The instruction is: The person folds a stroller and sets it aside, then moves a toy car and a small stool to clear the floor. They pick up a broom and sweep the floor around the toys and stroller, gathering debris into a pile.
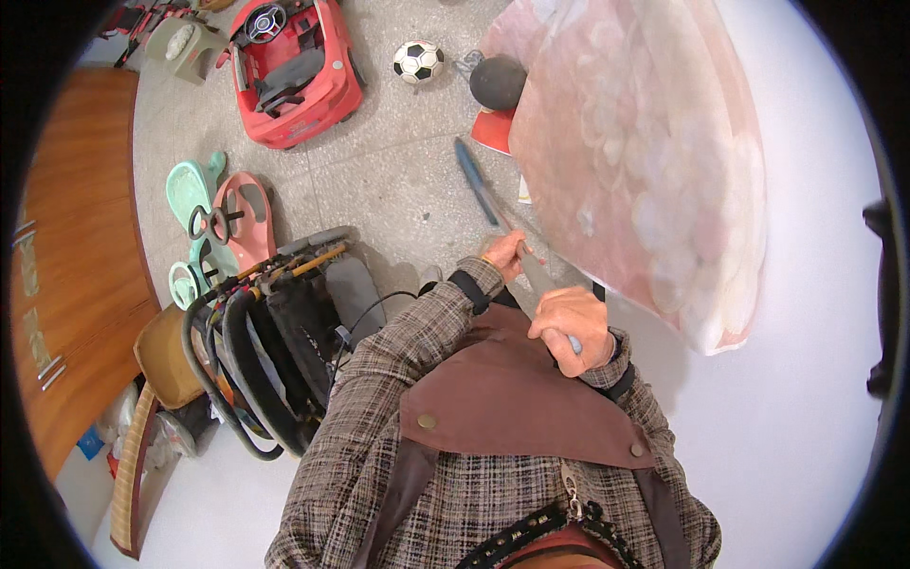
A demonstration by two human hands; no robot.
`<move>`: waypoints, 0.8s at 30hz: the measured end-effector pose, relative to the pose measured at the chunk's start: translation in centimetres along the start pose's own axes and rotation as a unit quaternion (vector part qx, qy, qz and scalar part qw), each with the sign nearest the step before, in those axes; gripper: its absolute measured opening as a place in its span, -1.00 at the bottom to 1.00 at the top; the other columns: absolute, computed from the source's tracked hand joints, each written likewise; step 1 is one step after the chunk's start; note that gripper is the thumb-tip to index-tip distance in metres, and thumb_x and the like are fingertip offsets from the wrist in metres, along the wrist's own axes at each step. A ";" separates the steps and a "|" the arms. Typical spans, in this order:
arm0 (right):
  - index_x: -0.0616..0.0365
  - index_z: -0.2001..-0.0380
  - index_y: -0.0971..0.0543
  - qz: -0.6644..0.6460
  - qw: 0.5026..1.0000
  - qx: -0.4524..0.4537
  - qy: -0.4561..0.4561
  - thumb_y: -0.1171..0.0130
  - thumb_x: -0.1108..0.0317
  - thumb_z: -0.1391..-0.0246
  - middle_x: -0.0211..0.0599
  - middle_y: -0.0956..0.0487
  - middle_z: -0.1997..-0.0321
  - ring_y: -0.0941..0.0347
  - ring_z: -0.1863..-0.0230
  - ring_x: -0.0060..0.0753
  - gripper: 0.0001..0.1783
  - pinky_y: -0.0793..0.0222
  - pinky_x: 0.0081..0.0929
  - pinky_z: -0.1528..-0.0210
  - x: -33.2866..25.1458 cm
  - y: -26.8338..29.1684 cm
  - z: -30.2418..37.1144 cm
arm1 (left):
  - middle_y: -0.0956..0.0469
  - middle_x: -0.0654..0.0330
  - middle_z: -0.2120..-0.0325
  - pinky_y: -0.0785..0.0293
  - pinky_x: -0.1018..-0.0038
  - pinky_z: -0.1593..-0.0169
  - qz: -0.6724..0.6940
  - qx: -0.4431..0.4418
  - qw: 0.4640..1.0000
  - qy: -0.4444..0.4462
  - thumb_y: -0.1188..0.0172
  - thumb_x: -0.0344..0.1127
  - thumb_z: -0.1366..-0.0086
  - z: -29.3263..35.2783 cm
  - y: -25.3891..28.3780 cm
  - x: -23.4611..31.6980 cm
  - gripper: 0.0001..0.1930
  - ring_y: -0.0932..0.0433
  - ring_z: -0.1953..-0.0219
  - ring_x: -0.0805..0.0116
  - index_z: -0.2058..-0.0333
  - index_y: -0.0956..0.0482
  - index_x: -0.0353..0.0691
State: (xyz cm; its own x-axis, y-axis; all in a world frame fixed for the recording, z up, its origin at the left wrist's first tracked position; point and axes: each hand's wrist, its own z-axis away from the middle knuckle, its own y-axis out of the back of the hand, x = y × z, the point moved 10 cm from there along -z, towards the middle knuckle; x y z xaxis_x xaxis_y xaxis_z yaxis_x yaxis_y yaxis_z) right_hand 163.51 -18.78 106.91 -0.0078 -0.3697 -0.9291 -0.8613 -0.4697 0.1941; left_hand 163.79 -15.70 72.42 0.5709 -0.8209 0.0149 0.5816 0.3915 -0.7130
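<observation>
Both hands are wrapped round the handle (pixel 535 270) of a long-handled tool that slopes away from my body toward the floor. My right hand (pixel 573 325) is closed near its top end, where a grey-blue tip shows. Farther down the handle, my left hand (pixel 505 255) is closed too. Beyond it is the tool's long, narrow, dark blue-grey head (pixel 473 180), over the speckled floor (pixel 379 171). Whether it is a broom or a mop, I cannot tell.
A pinkish translucent sheet (pixel 645 161) covers something bulky on the right, beside a dark ball (pixel 498 82). Ahead are a soccer ball (pixel 418 62) and a red ride-on car (pixel 293 76). On the left stand a pink ride-on toy (pixel 248 223) and a folded stroller (pixel 275 332).
</observation>
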 end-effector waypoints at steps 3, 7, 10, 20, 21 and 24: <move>0.24 0.60 -0.50 0.023 0.999 -0.015 -0.024 -0.02 0.61 0.24 -0.28 -0.42 0.70 -0.30 0.72 -0.31 -0.91 -0.23 -0.43 0.62 0.8 2.4 -0.1 | -0.33 0.27 0.68 -0.51 0.12 0.03 0.003 0.036 0.999 0.011 0.03 -0.37 -0.24 -2.4 -2.9 -1.8 -0.90 -0.36 0.57 0.42 0.47 -0.31 -0.18; 0.23 0.60 -0.50 0.067 0.997 -0.014 -0.022 -0.02 0.59 0.23 -0.27 -0.42 0.70 -0.28 0.73 -0.29 -0.92 -0.22 -0.42 0.62 1.6 5.3 -0.3 | -0.31 0.28 0.67 -0.56 0.12 0.09 -0.009 -0.025 0.999 0.019 0.03 -0.38 -0.23 -4.9 -7.2 -1.7 -0.90 -0.35 0.59 0.41 0.48 -0.31 -0.19; 0.23 0.61 -0.49 0.109 0.994 0.004 -0.018 -0.02 0.58 0.24 -0.30 -0.38 0.72 -0.27 0.73 -0.29 -0.93 -0.20 -0.41 0.63 2.0 6.9 -0.3 | -0.29 0.27 0.67 -0.58 0.12 0.12 -0.035 0.014 0.999 0.013 0.03 -0.38 -0.23 -6.2 -8.2 -0.8 -0.89 -0.35 0.58 0.40 0.49 -0.30 -0.20; 0.22 0.61 -0.49 0.116 0.993 0.007 -0.003 -0.02 0.60 0.31 -0.33 -0.34 0.74 -0.28 0.72 -0.28 -0.90 -0.20 -0.39 0.63 3.4 6.6 -1.2 | -0.33 0.18 0.61 -0.60 0.09 0.17 -0.058 -0.027 0.998 -0.007 0.06 -0.36 -0.25 -8.3 -8.7 1.9 -0.85 -0.39 0.55 0.30 0.48 -0.30 -0.29; 0.23 0.61 -0.49 0.103 0.995 -0.007 -0.005 -0.01 0.61 0.32 -0.33 -0.34 0.74 -0.28 0.73 -0.27 -0.89 -0.20 -0.39 0.64 3.5 6.1 -1.4 | -0.30 0.23 0.65 -0.60 0.13 0.17 -0.081 -0.008 0.997 -0.007 0.06 -0.36 -0.26 -7.9 -8.1 2.3 -0.83 -0.35 0.58 0.38 0.52 -0.29 -0.23; 0.24 0.61 -0.50 0.046 0.999 -0.004 0.005 0.00 0.62 0.34 -0.32 -0.34 0.75 -0.27 0.75 -0.27 -0.87 -0.20 -0.38 0.66 3.1 4.9 -2.5 | -0.30 0.23 0.66 -0.60 0.14 0.17 -0.002 -0.007 1.000 0.009 0.07 -0.36 -0.27 -5.5 -7.5 2.4 -0.83 -0.35 0.59 0.37 0.51 -0.31 -0.24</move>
State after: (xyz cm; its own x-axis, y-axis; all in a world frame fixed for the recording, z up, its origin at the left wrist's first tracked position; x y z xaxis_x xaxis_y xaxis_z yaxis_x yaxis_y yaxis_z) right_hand 160.48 -24.23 105.80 -0.0822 -0.4198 -0.9039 -0.8532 -0.4391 0.2816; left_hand 157.59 -22.94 73.95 0.5573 -0.8303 0.0053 0.5763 0.3822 -0.7223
